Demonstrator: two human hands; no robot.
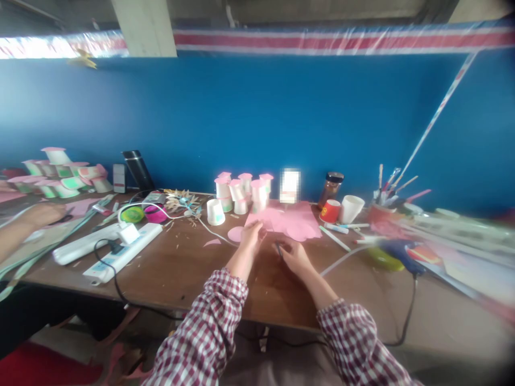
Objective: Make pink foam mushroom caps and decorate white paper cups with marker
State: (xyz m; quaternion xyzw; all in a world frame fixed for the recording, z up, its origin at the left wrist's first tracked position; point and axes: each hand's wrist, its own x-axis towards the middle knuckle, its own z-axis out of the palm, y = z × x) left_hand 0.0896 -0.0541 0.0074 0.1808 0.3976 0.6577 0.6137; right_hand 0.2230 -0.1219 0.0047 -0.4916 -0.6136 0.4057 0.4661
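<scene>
Matte blue wall filled the back; from where I stood, the long brown wooden table ran below it. Flat, overlapping pink paper sheets lay mid-table, just beyond the person's hands. Left of them, white paper cups with flat pink tops stood stacked; a long white plastic power strip sat nearer the edge. Right hand: over the table, just short of the sheets, thumb and fingers pinching a slim dark object, too blurred to identify. Left hand: at the sheets' near-left edge, fingers bent in; couldn't tell if they gripped anything. Beside it lay a small round pink paper piece.
</scene>
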